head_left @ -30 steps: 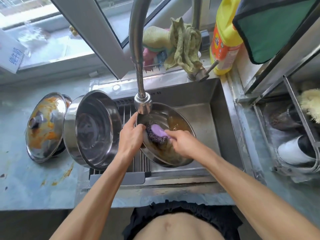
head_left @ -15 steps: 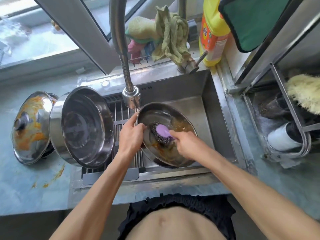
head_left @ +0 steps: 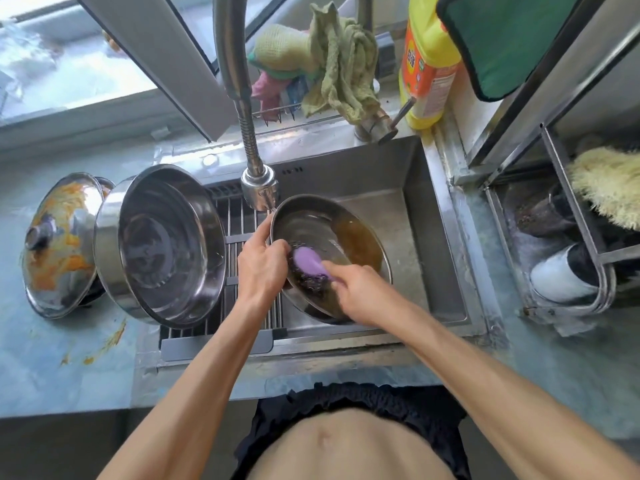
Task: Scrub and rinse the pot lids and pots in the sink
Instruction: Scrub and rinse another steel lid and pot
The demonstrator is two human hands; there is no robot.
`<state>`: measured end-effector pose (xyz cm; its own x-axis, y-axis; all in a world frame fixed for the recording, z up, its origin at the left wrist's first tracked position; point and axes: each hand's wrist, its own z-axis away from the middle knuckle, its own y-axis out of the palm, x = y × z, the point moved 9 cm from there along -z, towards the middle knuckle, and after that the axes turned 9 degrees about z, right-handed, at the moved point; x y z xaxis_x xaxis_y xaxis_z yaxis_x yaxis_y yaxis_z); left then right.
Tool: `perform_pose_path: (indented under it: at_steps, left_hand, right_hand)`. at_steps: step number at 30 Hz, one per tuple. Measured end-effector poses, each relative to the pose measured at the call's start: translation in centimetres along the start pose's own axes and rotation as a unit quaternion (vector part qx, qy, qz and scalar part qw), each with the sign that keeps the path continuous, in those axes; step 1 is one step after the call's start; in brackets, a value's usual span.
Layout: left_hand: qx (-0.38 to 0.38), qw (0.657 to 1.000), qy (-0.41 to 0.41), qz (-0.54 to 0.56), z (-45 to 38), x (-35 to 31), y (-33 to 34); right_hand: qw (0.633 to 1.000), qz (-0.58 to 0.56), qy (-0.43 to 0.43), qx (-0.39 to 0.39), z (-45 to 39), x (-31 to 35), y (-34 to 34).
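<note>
The fingers of the right hand (head_left: 360,292) are curled around the purple handle of a scrubber (head_left: 309,266), whose dark wire pad presses on the inside of a pot lid (head_left: 349,237). The left hand (head_left: 261,268) grips the lid's left rim. The lid is tilted (hollow side facing up toward the person) over the sink (head_left: 415,202), just below the faucet (head_left: 259,188). A pot (head_left: 166,244) lies on its side on the rack, mouth facing right, beside a stained lid (head_left: 59,244) on the tabletop (head_left: 52,368).
</note>
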<state>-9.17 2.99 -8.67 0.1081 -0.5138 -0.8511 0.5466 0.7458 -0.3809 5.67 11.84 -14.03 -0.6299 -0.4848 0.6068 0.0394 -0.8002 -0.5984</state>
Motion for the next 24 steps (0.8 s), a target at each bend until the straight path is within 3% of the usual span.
perform_pose_path:
  at_steps: [2, 6, 10, 14, 18, 24]
  left_hand:
    - [-0.009, 1.0, -0.002, -0.005, -0.2, -0.1, -0.1]
    - [-0.002, 1.0, 0.011, -0.001, 0.1, -0.4, -0.1]
    - [-0.023, 1.0, 0.014, -0.003, -0.6, -0.1, -0.4]
    - [-0.028, 0.999, 0.027, -0.003, -0.6, 0.0, -0.5]
    - [-0.036, 0.999, 0.031, -0.008, -1.3, 0.6, -1.3]
    - [-0.017, 1.0, -0.012, -0.02, -1.6, 1.0, -1.3]
  right_hand:
    - [1.0, -0.014, -0.023, 0.007, 0.3, 1.2, 0.2]
    - [1.0, 0.006, 0.029, 0.003, -1.2, -1.3, -1.1]
    - [0.999, -0.022, -0.026, 0.039, -0.1, 1.7, 0.5]
    - [1.0, 0.012, 0.0, 0.014, -1.0, 0.3, -0.6]
    - [0.998, 0.001, -0.044, 0.049, 0.0, 2.1, 0.7]
    - [0.995, 0.086, -0.008, 0.05, -1.5, -0.3, -0.6]
